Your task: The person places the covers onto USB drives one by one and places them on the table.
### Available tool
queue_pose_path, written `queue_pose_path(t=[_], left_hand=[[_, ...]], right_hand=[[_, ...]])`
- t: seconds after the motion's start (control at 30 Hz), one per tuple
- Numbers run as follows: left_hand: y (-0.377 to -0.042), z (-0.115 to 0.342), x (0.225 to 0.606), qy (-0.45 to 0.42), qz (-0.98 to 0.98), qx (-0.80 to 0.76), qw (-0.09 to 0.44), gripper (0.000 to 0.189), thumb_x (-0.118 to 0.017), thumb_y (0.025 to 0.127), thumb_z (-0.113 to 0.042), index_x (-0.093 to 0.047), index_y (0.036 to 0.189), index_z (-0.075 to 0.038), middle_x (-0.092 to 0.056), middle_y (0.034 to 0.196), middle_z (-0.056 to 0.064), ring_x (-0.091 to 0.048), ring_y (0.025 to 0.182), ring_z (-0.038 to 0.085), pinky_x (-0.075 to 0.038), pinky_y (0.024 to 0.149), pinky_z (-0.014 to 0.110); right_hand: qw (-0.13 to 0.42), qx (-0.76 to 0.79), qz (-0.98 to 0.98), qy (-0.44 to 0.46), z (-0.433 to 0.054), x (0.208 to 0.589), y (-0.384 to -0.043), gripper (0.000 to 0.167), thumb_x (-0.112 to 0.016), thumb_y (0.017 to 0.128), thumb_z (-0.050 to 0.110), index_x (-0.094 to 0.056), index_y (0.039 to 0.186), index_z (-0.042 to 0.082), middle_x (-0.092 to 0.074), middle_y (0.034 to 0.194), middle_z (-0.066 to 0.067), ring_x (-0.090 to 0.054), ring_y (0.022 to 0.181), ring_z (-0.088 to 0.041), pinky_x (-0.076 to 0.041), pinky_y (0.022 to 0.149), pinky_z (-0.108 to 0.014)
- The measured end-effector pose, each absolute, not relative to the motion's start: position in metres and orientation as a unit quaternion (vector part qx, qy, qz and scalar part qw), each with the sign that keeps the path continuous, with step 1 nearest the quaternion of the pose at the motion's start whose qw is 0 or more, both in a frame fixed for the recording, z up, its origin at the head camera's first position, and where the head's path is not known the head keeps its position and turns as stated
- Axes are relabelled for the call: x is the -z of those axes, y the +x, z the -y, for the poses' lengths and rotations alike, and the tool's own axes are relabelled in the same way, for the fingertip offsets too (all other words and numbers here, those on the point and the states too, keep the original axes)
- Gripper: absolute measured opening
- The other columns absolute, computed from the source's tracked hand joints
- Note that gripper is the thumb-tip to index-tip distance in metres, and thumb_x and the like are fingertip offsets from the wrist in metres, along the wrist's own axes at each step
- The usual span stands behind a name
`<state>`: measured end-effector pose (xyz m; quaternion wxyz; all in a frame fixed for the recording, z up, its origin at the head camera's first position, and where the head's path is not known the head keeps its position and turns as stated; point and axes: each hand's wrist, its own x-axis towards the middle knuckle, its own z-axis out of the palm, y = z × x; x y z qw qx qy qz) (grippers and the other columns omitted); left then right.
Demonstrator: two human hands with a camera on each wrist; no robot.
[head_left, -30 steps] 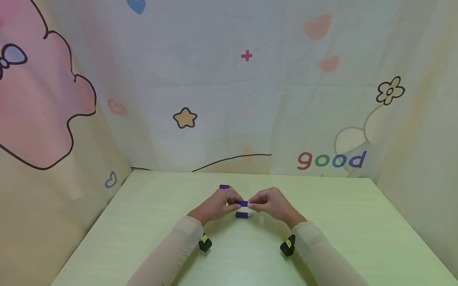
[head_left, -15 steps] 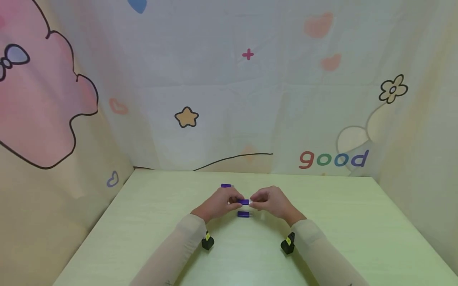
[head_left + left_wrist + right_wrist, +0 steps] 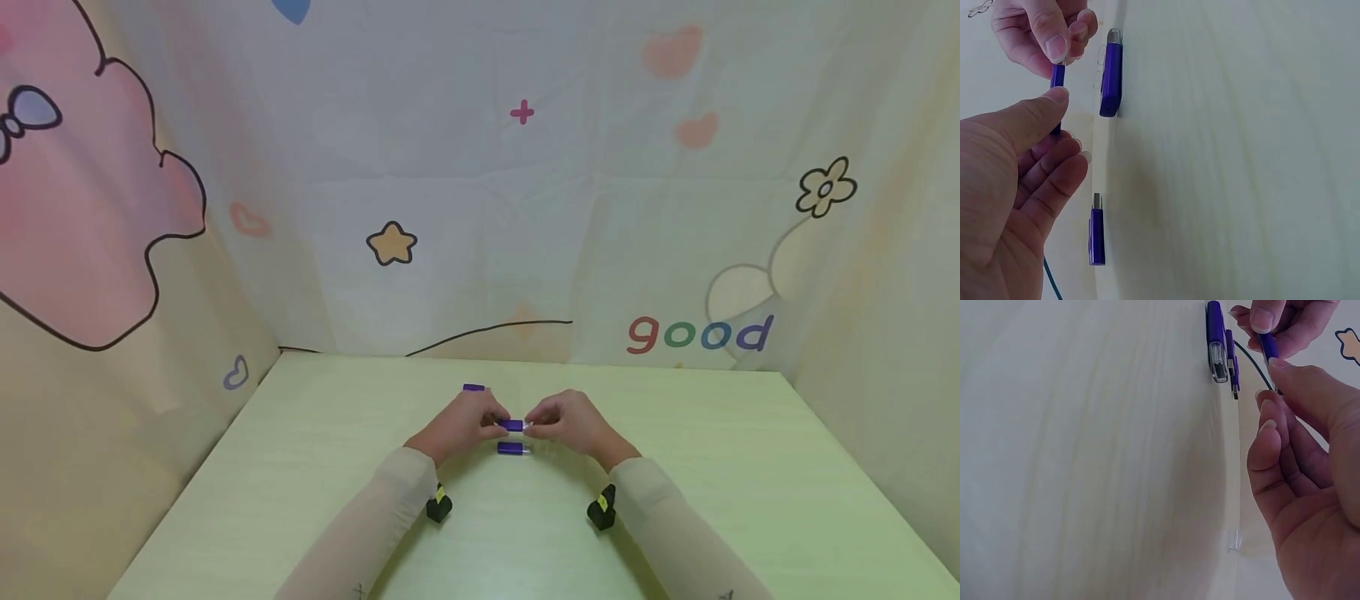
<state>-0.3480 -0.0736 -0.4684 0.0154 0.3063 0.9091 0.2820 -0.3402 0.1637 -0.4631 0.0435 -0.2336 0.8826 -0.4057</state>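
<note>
In the head view, my left hand (image 3: 465, 423) pinches the body of a purple USB flash drive (image 3: 512, 425) between thumb and fingers, above the table. My right hand (image 3: 573, 423) pinches the drive's clear right end; whether that cap is fully seated is hidden by the fingertips. Below the held drive lies a second flash drive (image 3: 511, 448), which wears its clear cap in the left wrist view. Behind my left hand sits another flash drive (image 3: 473, 388), partly covered. A drive with a bare metal plug (image 3: 1097, 237) shows in the left wrist view.
A loose clear cap (image 3: 1234, 540) stands on the table, near the right hand in the right wrist view. The pale table (image 3: 300, 467) meets a printed cloth backdrop (image 3: 480, 250) at its far edge. Small black wrist cameras (image 3: 439, 504) hang below both sleeves.
Both hands keep their grip on the same drive. A little more of its clear end shows beside the right fingertips. The head view has shifted slightly.
</note>
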Motion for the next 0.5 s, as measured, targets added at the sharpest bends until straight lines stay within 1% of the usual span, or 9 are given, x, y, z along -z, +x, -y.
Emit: queue_pose_path(t=[0.1, 0.2, 0.33, 0.5], left_hand=[[-0.3486, 0.0719, 0.4673, 0.312, -0.912, -0.265, 0.003, 0.019, -0.079, 0.091, -0.022, -0.08, 0.108, -0.013, -0.072, 0.096, -0.004, -0.057, 0.083, 0.006, -0.051, 0.075, 0.02], [-0.349, 0.0701, 0.467, 0.31, -0.914, -0.261, 0.005, 0.017, -0.078, 0.092, -0.02, -0.08, 0.107, -0.012, -0.073, 0.096, -0.004, -0.058, 0.083, 0.006, -0.052, 0.077, 0.02], [-0.3497, 0.0676, 0.4672, 0.296, -0.918, -0.263, 0.019, 0.016, -0.077, 0.093, -0.018, -0.08, 0.108, -0.012, -0.074, 0.096, -0.005, -0.06, 0.083, 0.005, -0.053, 0.079, 0.02], [-0.3498, 0.065, 0.4669, 0.278, -0.924, -0.259, 0.033, 0.018, -0.076, 0.094, -0.018, -0.079, 0.11, -0.012, -0.074, 0.098, -0.004, -0.061, 0.084, 0.005, -0.055, 0.082, 0.022]], right_hand=[[0.039, 0.399, -0.887, -0.231, -0.1643, 0.464, -0.3422, 0.012, -0.084, 0.086, 0.023, -0.082, 0.094, 0.014, -0.079, 0.088, 0.001, -0.065, 0.076, -0.009, -0.055, 0.068, -0.025], [0.04, 0.393, -0.89, -0.228, -0.1648, 0.4649, -0.3445, 0.013, -0.084, 0.086, 0.023, -0.082, 0.094, 0.013, -0.079, 0.089, 0.001, -0.065, 0.077, -0.01, -0.055, 0.069, -0.026], [0.051, 0.378, -0.898, -0.218, -0.1649, 0.465, -0.3472, 0.013, -0.082, 0.088, 0.023, -0.082, 0.096, 0.013, -0.079, 0.092, 0.001, -0.064, 0.08, -0.011, -0.055, 0.073, -0.028], [0.076, 0.379, -0.899, -0.204, -0.1649, 0.4669, -0.3493, 0.01, -0.081, 0.089, 0.019, -0.082, 0.097, 0.013, -0.078, 0.09, 0.001, -0.064, 0.077, -0.011, -0.054, 0.069, -0.026]])
